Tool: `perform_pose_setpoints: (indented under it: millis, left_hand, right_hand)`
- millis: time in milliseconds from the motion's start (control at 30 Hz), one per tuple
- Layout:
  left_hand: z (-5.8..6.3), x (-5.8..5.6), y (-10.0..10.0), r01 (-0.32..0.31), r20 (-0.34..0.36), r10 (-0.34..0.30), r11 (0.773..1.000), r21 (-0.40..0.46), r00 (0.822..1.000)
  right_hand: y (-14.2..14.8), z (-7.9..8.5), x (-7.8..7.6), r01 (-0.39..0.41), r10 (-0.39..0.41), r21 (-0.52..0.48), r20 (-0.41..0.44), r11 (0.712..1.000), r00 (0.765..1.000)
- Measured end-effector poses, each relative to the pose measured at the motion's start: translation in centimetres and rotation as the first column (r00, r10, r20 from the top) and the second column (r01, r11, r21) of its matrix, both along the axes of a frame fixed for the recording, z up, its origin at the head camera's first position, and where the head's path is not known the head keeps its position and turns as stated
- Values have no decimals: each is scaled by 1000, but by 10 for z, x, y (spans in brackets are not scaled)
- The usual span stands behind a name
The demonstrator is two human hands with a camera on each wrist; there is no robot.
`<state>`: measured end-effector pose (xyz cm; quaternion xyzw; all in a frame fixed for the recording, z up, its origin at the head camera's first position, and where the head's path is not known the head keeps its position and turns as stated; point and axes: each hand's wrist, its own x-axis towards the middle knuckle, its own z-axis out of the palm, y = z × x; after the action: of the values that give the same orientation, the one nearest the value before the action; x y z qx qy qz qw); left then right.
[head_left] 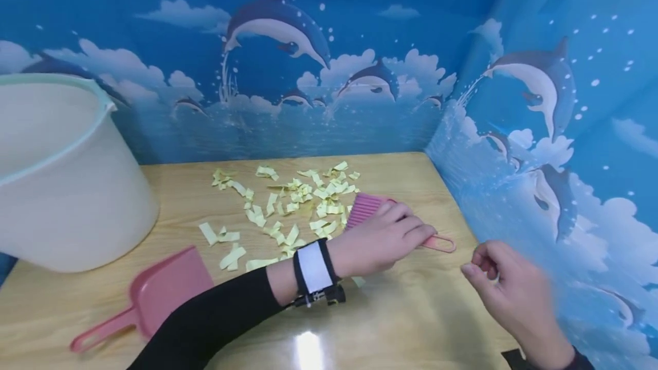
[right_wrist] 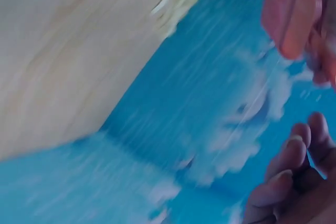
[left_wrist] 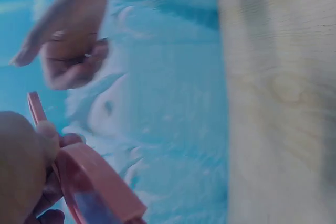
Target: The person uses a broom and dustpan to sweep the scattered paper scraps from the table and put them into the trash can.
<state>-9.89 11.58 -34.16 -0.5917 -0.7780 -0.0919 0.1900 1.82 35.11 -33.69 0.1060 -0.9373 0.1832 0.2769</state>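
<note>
My left hand (head_left: 382, 238) grips the handle of a pink brush (head_left: 364, 210), its looped end (head_left: 443, 243) sticking out past the fingers to the right. In the left wrist view the pink brush (left_wrist: 97, 182) lies along the bottom, fingers curled about its handle. The ridged purple-pink bristles are beside a scatter of pale yellow paper scraps (head_left: 232, 256) on the wooden table. My right hand (head_left: 519, 290) hovers right of the brush loop, over the table's right edge, fingers loosely curled and holding nothing. The right wrist view shows the right hand (right_wrist: 294, 187) below the brush (right_wrist: 289, 14).
A pink dustpan (head_left: 172, 287) lies at the front left, its handle toward the left. Behind it stands a large white bucket (head_left: 77, 204) with a pale green rim. A blue dolphin-print curtain (head_left: 329, 124) borders the wooden table (head_left: 411, 324) at the back and right.
</note>
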Motion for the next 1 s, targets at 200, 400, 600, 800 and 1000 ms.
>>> perform_pose_setpoints:
  millis: [200,400,600,800,1000]
  left_hand:
    - [-4,15,-36,-30,-1,30,997,71,1000]
    - [-16,22,-61,-75,59,67,986,151,996]
    - [-19,21,-103,-102,108,73,949,299,992]
    - [-39,31,-237,-404,341,274,820,406,899]
    - [-71,70,-395,-821,617,645,571,3,451]
  right_hand:
    - [-54,-5,-24,-206,209,-52,57,977,976]
    - [-92,-17,-44,-315,350,-262,96,912,932]
    - [-111,-16,-60,-434,448,-264,-11,861,894]
    - [-120,-10,-74,-510,483,-180,-175,841,858]
    - [-123,-11,-80,-492,472,-185,-142,851,870]
